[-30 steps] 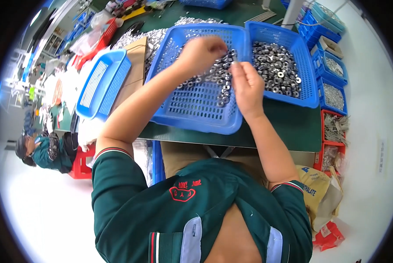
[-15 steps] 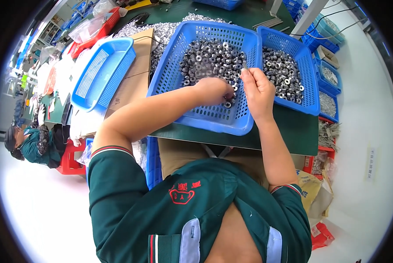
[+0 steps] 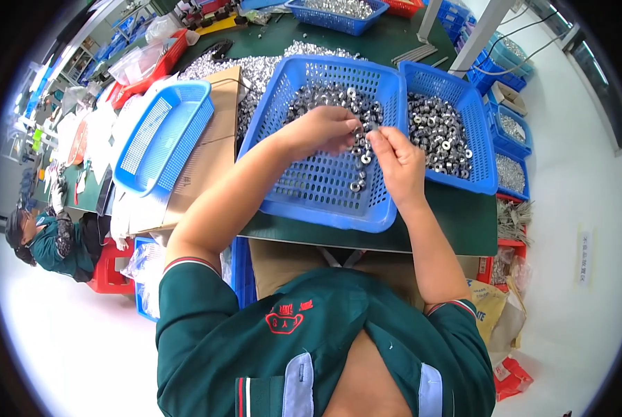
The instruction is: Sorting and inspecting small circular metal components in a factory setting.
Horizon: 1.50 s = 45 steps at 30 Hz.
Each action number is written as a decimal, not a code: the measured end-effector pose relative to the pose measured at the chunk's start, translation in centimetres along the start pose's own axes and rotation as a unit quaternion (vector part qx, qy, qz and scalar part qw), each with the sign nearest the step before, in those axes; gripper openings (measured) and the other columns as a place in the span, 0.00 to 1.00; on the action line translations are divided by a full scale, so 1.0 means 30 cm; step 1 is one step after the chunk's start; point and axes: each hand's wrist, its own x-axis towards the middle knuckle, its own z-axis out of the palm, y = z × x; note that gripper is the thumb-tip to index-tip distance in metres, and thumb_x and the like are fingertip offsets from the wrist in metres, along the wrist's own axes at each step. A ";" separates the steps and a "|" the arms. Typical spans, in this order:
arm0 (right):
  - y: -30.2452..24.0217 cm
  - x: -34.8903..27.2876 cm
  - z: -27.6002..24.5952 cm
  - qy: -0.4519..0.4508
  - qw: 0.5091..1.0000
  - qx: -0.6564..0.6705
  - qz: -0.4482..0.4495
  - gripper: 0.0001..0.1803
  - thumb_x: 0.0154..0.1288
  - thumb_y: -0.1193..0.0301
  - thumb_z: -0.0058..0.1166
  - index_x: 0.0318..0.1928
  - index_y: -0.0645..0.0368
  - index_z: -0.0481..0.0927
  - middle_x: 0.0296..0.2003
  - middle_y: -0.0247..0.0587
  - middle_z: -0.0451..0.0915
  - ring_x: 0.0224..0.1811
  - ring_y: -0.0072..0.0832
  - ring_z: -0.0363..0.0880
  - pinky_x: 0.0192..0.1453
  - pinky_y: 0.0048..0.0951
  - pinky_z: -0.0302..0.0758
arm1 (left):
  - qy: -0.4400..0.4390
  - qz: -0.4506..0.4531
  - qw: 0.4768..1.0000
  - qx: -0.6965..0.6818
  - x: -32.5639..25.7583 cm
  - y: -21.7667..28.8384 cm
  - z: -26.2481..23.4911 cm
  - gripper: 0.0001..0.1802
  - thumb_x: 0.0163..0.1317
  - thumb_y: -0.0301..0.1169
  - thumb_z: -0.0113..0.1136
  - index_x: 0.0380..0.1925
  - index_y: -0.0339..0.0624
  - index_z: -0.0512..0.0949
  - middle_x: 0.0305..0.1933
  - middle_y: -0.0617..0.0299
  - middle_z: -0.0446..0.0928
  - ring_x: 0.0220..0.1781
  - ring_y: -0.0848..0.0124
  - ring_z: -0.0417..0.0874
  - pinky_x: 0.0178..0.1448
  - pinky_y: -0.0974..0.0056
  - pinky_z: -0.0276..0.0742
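Note:
A blue perforated basket point(image 3: 328, 206) stands before me on the green table, with many small metal rings point(image 3: 335, 97) in it, dark-sided with silvery faces. Above it my left hand point(image 3: 322, 131) has its fingers curled together, and what lies in them is hidden and slightly blurred. Over the basket's right side, my right hand point(image 3: 402, 165) pinches a thin greyish metal piece point(image 3: 372, 128) between thumb and forefinger. Its other end points at my left fingertips; the two hands are close but apart. Several loose rings lie below them on the basket floor.
A second blue basket point(image 3: 488, 163) of similar rings adjoins on the right. At left, an empty light-blue basket point(image 3: 134, 182) rests by cardboard point(image 3: 217, 132). Thin metal rods point(image 3: 416, 54) and a heap of silvery parts point(image 3: 213, 62) lie behind. A co-worker point(image 3: 61, 240) sits far left.
My left hand has risen from the rings and come up beside my right fingertips. My right hand has shifted slightly left and lower. The view has tilted, showing more of the table's far side.

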 end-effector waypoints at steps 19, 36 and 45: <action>-0.022 0.001 0.015 -0.082 0.939 -0.288 -0.171 0.09 0.59 0.72 0.55 0.25 0.58 0.70 0.18 0.42 0.74 0.22 0.42 0.77 0.24 0.40 0.70 | -0.017 -0.038 0.995 -0.093 -0.023 -0.007 -0.022 0.13 0.66 0.37 0.57 0.29 0.38 0.74 0.25 0.64 0.76 0.24 0.73 0.78 0.28 0.69 0.73; -0.006 -0.004 -0.013 -0.076 0.991 -0.007 0.110 0.13 0.69 0.66 0.50 0.32 0.63 0.78 0.19 0.40 0.76 0.21 0.23 0.74 0.26 0.26 0.68 | -0.054 0.017 0.984 -0.171 0.044 -0.060 -0.051 0.08 0.60 0.21 0.51 0.40 0.34 0.74 0.39 0.58 0.76 0.39 0.70 0.80 0.45 0.65 0.79; 0.009 -0.006 -0.008 -0.081 0.994 -0.051 0.045 0.11 0.67 0.67 0.51 0.33 0.62 0.77 0.17 0.45 0.74 0.18 0.32 0.74 0.24 0.30 0.68 | -0.038 0.149 0.858 0.490 0.089 -0.221 0.056 0.15 0.46 0.29 0.64 0.36 0.38 0.77 0.33 0.50 0.79 0.36 0.52 0.81 0.42 0.54 0.75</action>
